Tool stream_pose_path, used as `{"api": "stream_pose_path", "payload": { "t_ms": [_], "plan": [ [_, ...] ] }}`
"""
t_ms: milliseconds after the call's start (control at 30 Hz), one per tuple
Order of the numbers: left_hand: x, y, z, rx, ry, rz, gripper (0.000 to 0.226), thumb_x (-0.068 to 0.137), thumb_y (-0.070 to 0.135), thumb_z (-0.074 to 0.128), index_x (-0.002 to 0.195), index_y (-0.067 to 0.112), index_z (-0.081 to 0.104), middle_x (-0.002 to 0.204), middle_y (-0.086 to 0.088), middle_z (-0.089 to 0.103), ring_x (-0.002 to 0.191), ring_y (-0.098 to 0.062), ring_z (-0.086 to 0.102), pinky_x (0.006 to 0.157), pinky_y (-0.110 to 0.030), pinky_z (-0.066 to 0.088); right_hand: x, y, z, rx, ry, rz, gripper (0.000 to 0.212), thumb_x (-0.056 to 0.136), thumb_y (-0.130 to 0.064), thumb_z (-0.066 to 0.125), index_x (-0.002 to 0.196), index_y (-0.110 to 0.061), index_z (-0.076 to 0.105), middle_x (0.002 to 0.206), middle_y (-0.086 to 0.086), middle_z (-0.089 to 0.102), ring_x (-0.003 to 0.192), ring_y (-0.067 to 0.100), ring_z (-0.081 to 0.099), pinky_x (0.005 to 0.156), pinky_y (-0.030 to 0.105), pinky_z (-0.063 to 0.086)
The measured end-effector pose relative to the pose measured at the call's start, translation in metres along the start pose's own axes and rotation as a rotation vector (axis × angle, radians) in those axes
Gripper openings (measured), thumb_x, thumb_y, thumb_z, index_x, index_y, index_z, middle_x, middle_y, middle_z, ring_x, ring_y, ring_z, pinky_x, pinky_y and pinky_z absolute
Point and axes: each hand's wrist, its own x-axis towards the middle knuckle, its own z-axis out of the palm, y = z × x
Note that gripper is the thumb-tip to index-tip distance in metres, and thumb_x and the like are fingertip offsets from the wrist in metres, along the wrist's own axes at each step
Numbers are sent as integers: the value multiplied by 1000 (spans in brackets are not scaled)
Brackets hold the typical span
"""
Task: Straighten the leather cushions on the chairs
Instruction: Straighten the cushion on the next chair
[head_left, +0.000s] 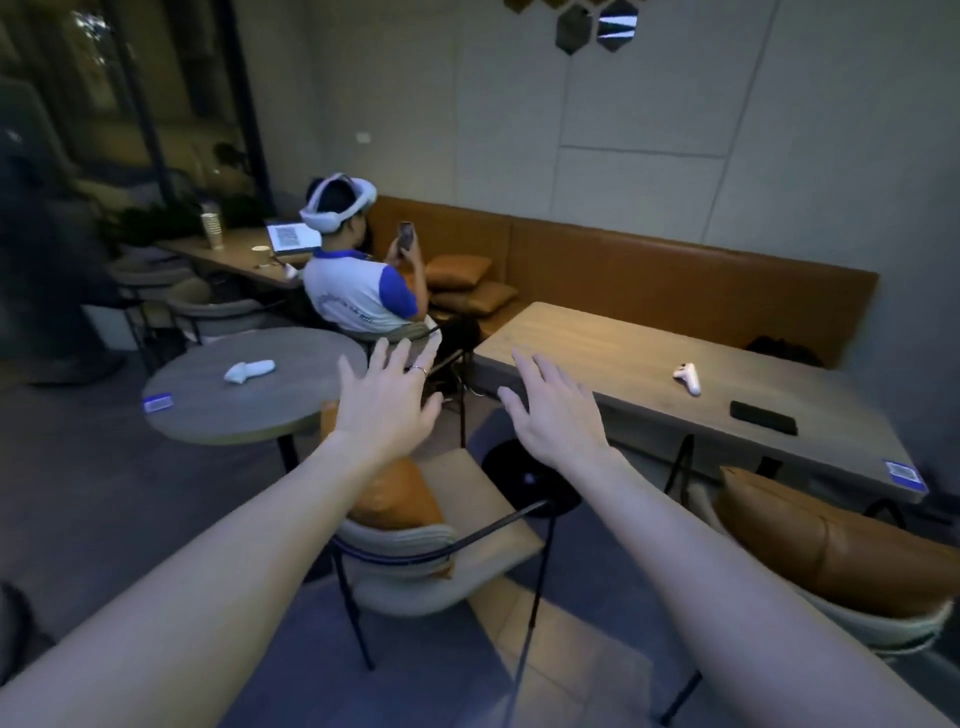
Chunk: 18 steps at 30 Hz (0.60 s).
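Both my arms stretch forward over a chair (483, 525) with a black metal frame and a pale seat. An orange leather cushion (400, 496) leans against its backrest, partly hidden under my left forearm. My left hand (387, 402) hovers above it, fingers spread, holding nothing. My right hand (558, 410) is also open, above the chair's far side. A second brown leather cushion (831, 551) lies on another chair at the right. Two more cushions (460, 271) (478, 299) are stacked on the far bench.
A round grey table (208, 410) with a white controller stands left of the chair. A long wooden table (623, 358) holds a white controller and a black phone. A seated person wearing a headset is behind, by the brown leather bench (675, 275).
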Motion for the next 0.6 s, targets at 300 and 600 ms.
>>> {"api": "stream_pose_path", "payload": {
  "t_ms": [300,600],
  "plan": [
    [18,-94,60,-35,-116,-188,63,103,50,37,160,26,23,169,-7,21,155,-31,10,113,-69,19,54,-55,112,114,-157,30,60,105,-51,32,159,-28,21,163,7,31,146,33,34,111,55,35],
    [74,-156,183,-196,-257,-372,64,103,50,40,159,25,24,165,-7,28,150,-31,20,111,-66,26,97,-64,270,282,-422,262,62,103,-56,28,158,-32,14,164,6,27,141,37,38,109,58,36]
  ]
}}
